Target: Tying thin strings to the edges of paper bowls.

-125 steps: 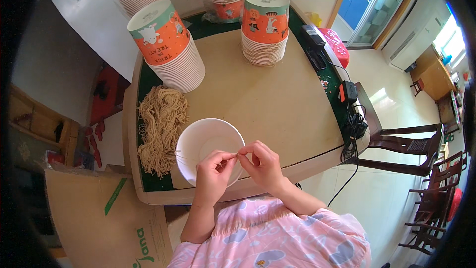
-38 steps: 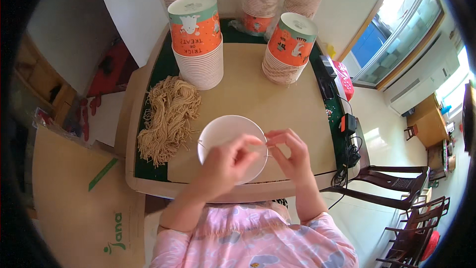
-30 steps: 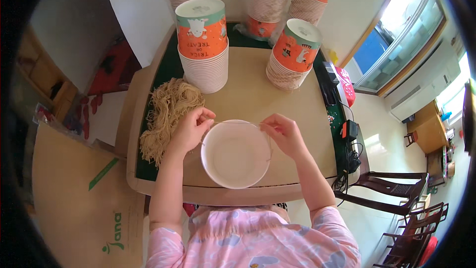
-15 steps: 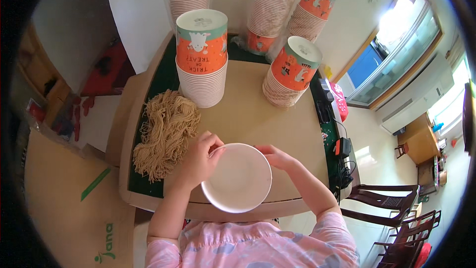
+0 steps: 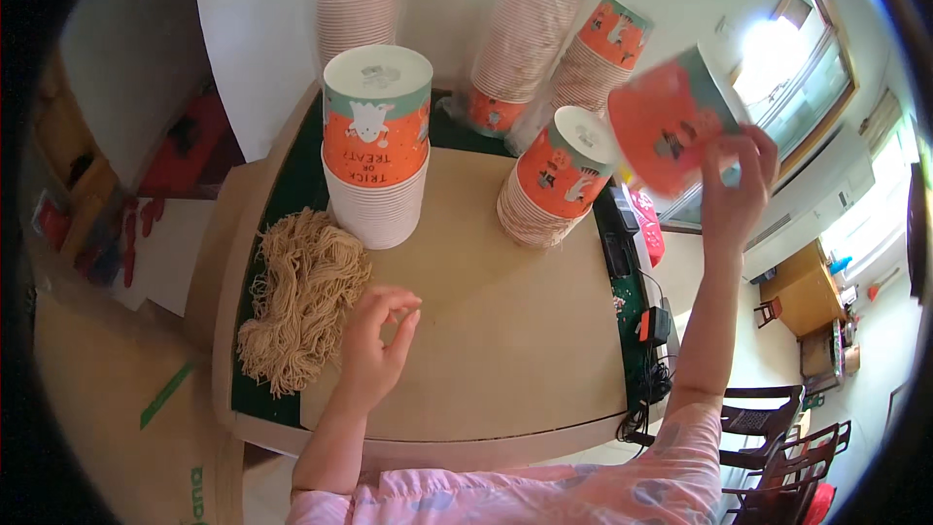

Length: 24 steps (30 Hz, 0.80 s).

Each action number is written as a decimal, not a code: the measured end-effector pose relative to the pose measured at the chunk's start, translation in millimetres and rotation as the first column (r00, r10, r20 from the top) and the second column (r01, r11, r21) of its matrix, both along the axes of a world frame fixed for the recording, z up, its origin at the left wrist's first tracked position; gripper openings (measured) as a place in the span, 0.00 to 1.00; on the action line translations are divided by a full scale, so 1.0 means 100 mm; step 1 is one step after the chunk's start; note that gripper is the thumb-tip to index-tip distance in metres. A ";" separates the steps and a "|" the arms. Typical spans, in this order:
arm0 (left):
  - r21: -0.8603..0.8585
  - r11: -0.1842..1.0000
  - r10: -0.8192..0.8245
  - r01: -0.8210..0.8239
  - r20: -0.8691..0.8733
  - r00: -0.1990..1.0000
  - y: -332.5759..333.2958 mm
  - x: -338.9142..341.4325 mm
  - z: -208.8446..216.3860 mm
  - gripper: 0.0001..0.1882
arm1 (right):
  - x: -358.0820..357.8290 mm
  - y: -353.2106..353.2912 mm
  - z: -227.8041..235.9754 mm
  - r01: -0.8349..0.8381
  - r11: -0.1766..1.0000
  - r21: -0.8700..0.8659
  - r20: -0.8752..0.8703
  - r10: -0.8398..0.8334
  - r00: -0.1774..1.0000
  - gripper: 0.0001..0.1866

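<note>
My right hand [image 5: 743,170] is raised at the far right, gripping an orange and green paper bucket [image 5: 666,126] near its base. The bucket is tilted, slightly blurred, beside the shorter bucket stack [image 5: 559,175], which stands upside down. Over the front left of the table my left hand [image 5: 379,335] hangs with bent fingers, thumb and forefinger a little apart and nothing visible between them. Next to it lies a loose bundle of beige string [image 5: 303,301]. A taller upside-down bucket stack [image 5: 377,160] rises behind the string.
Plastic-wrapped bucket stacks [image 5: 525,34] line the wall at the back. Beige board covers the table [image 5: 476,350]. A power strip [image 5: 617,243] and black cables [image 5: 646,399] run along the right edge. Dark wooden chairs [image 5: 777,467] stand right; a cardboard box [image 5: 107,399] is left.
My right hand has lifted the bucket from in front of me up to the far right and turned it. My left hand has let go of the rim. The view has shifted slightly.
</note>
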<state>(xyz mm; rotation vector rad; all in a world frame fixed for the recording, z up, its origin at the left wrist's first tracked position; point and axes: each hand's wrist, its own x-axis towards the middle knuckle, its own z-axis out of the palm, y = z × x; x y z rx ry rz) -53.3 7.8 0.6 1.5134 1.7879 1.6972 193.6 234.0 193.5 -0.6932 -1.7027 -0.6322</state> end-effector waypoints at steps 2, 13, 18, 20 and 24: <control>0.015 1.000 0.000 0.000 0.006 1.000 0.04 -0.01 -0.03 0.08 | -0.08 0.37 0.00 0.033 0.999 0.029 0.141 -0.037 0.989 0.07; -0.034 0.998 0.058 -0.055 0.082 0.995 0.14 -0.22 -0.20 0.08 | -0.49 0.80 -0.39 0.076 0.983 -0.165 0.347 -0.014 0.938 0.10; -0.068 0.997 0.033 -0.030 0.046 0.998 0.20 -0.22 -0.24 0.08 | -0.41 0.86 -0.12 0.047 0.981 -0.190 0.379 0.029 0.925 0.08; -0.087 0.996 0.035 -0.031 0.048 0.998 0.20 -0.20 -0.26 0.08 | -0.34 0.85 -0.02 0.030 0.987 -0.161 0.380 0.034 0.924 0.07; -0.105 0.994 0.030 -0.027 0.031 0.999 0.22 -0.19 -0.24 0.08 | -0.34 0.78 0.01 0.012 0.919 -0.394 0.355 0.140 0.924 0.07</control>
